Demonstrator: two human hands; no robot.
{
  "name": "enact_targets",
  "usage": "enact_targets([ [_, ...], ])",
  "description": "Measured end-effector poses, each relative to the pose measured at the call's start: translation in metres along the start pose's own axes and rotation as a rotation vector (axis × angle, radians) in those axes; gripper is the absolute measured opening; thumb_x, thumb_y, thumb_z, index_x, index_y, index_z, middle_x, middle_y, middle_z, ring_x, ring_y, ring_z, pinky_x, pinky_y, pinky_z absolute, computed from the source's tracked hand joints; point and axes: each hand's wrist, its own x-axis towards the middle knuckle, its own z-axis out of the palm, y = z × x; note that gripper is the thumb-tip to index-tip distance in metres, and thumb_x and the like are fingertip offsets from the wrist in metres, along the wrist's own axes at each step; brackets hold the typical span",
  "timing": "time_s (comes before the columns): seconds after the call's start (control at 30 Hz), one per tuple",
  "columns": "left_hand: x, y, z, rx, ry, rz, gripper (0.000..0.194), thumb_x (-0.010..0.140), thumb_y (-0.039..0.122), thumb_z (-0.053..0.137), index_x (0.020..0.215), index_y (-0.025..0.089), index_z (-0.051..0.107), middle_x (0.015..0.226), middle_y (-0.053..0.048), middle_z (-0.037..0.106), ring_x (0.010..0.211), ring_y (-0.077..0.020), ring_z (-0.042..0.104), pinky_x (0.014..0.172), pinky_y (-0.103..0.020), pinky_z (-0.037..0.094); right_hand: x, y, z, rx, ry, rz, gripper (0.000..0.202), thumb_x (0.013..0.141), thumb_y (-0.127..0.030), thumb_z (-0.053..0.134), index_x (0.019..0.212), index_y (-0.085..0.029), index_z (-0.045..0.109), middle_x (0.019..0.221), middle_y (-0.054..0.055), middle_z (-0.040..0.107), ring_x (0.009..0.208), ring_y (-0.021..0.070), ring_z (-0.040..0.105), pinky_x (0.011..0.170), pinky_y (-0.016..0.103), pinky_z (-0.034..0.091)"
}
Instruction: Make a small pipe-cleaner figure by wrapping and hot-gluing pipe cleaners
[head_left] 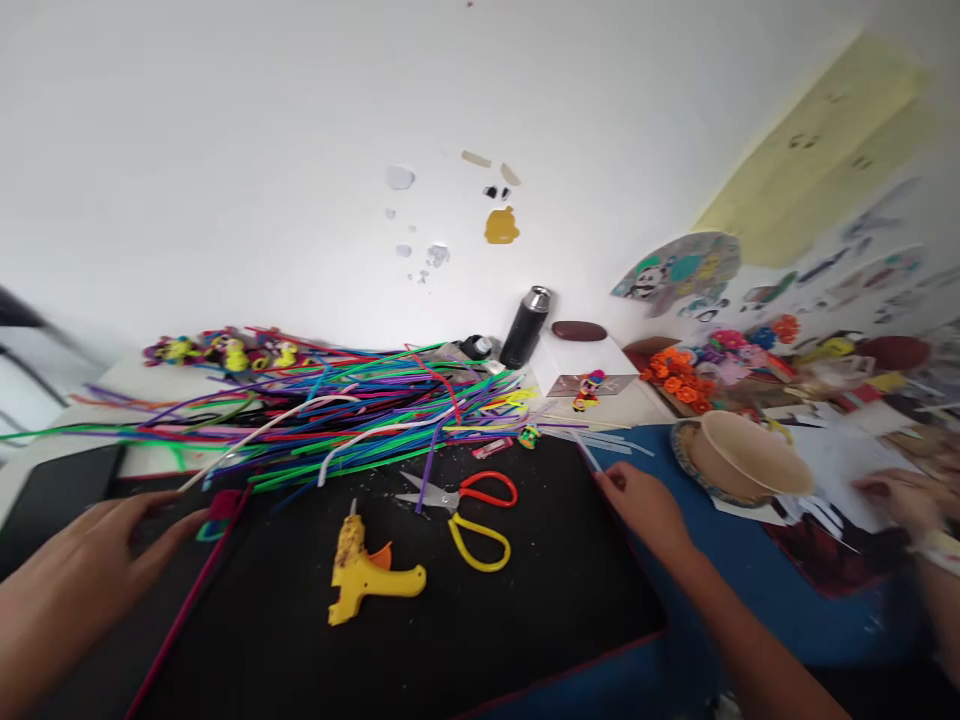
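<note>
At the left, my left hand (124, 545) reaches over the black mat with thumb and forefinger apart, near the end of a white pipe cleaner (262, 425) and beside a small red and teal piece (219, 515). My right hand (641, 500) is at the mat's right edge, its fingers closed on a thin white stick (586, 450). Between the hands, a yellow glue gun (367, 570) and open scissors (454, 500) with red and yellow handles lie on the mat (540, 620). A purple pipe cleaner (429, 465) crosses the scissor blades.
Many colored pipe cleaners (300, 400) spread along the back. A black bottle (525, 328) stands beside a white box (581, 365). To the right are a beige bowl (757, 455), orange flowers (679, 380) and another person's hand (900, 500).
</note>
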Motion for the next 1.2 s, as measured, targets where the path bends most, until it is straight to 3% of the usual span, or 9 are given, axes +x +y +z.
enact_targets([
  [0.13, -0.018, 0.039, -0.027, -0.020, 0.015, 0.033, 0.060, 0.093, 0.060, 0.047, 0.119, 0.011, 0.069, 0.114, -0.021, 0.078, 0.112, -0.0401, 0.073, 0.105, -0.050, 0.052, -0.025, -0.001, 0.000, 0.514, -0.125, -0.020, 0.039, 0.090, -0.057, 0.061, 0.071, -0.024, 0.063, 0.059, 0.001, 0.060, 0.056, 0.0211, 0.055, 0.054, 0.031, 0.038],
  [0.2, -0.029, 0.060, -0.030, -0.075, 0.015, 0.091, 0.052, 0.096, 0.058, 0.048, 0.120, 0.017, 0.069, 0.122, -0.016, 0.078, 0.117, -0.0371, 0.072, 0.106, -0.047, 0.052, -0.042, -0.015, 0.003, 0.779, -0.255, 0.042, 0.046, 0.086, -0.069, 0.064, 0.074, -0.025, 0.059, 0.052, -0.006, 0.045, 0.046, 0.0157, 0.040, 0.047, 0.028, 0.031],
  [0.27, -0.042, 0.080, -0.026, -0.122, -0.019, 0.153, 0.052, 0.096, 0.060, 0.053, 0.121, 0.019, 0.071, 0.123, -0.015, 0.079, 0.119, -0.0367, 0.072, 0.106, -0.046, 0.053, -0.057, -0.035, 0.007, 0.947, -0.316, 0.080, 0.049, 0.081, -0.072, 0.070, 0.076, -0.025, 0.057, 0.053, -0.009, 0.043, 0.043, 0.0130, 0.036, 0.044, 0.026, 0.028],
  [0.4, -0.065, 0.112, -0.012, -0.176, -0.087, 0.246, 0.049, 0.097, 0.061, 0.058, 0.123, 0.022, 0.073, 0.111, -0.012, 0.083, 0.100, -0.0343, 0.079, 0.094, -0.043, 0.058, -0.074, -0.075, 0.018, 1.026, -0.371, -0.050, 0.054, 0.080, -0.074, 0.075, 0.076, -0.024, 0.055, 0.055, -0.005, 0.055, 0.043, 0.0133, 0.048, 0.047, 0.026, 0.038],
  [0.57, -0.071, 0.141, -0.008, -0.117, 0.014, 0.417, 0.033, 0.105, 0.039, 0.056, 0.128, 0.022, 0.071, 0.117, -0.013, 0.081, 0.104, -0.0322, 0.077, 0.094, -0.044, 0.059, -0.083, -0.104, 0.024, 0.937, -0.247, -0.292, 0.046, 0.091, -0.068, 0.069, 0.080, -0.024, 0.062, 0.064, -0.001, 0.065, 0.053, 0.0177, 0.063, 0.056, 0.030, 0.050],
  [0.67, -0.065, 0.148, -0.008, 0.022, -0.015, 0.610, 0.046, 0.096, 0.007, 0.053, 0.133, 0.024, 0.072, 0.129, -0.013, 0.077, 0.116, -0.0324, 0.072, 0.101, -0.046, 0.056, -0.092, -0.109, 0.028, 0.785, -0.203, -0.379, 0.035, 0.097, -0.057, 0.064, 0.083, -0.024, 0.065, 0.063, -0.001, 0.064, 0.057, 0.0195, 0.063, 0.056, 0.029, 0.047],
  [0.73, -0.062, 0.148, -0.006, 0.114, -0.031, 0.744, 0.054, 0.089, 0.000, 0.056, 0.134, 0.024, 0.074, 0.145, -0.013, 0.071, 0.133, -0.0352, 0.064, 0.110, -0.050, 0.050, -0.098, -0.109, 0.032, 0.729, -0.210, -0.426, 0.031, 0.098, -0.052, 0.063, 0.084, -0.025, 0.064, 0.064, 0.000, 0.064, 0.057, 0.0197, 0.063, 0.056, 0.029, 0.047],
  [0.9, -0.050, 0.146, 0.001, 0.178, -0.090, 0.974, 0.048, 0.095, 0.013, 0.066, 0.140, 0.029, 0.072, 0.163, -0.011, 0.059, 0.150, -0.0332, 0.051, 0.122, -0.050, 0.038, -0.107, -0.104, 0.043, 0.759, -0.201, -0.423, 0.035, 0.100, -0.055, 0.060, 0.084, -0.025, 0.062, 0.064, -0.001, 0.062, 0.055, 0.0191, 0.063, 0.056, 0.029, 0.048],
  [1.2, -0.034, 0.159, 0.003, 0.126, -0.119, 1.177, 0.038, 0.103, 0.022, 0.062, 0.139, 0.023, 0.072, 0.147, -0.010, 0.072, 0.148, -0.0294, 0.052, 0.128, -0.046, 0.031, -0.123, -0.126, 0.055, 0.944, -0.255, -0.433, 0.038, 0.102, -0.059, 0.059, 0.094, -0.023, 0.068, 0.063, -0.001, 0.061, 0.052, 0.0178, 0.062, 0.053, 0.028, 0.050],
])
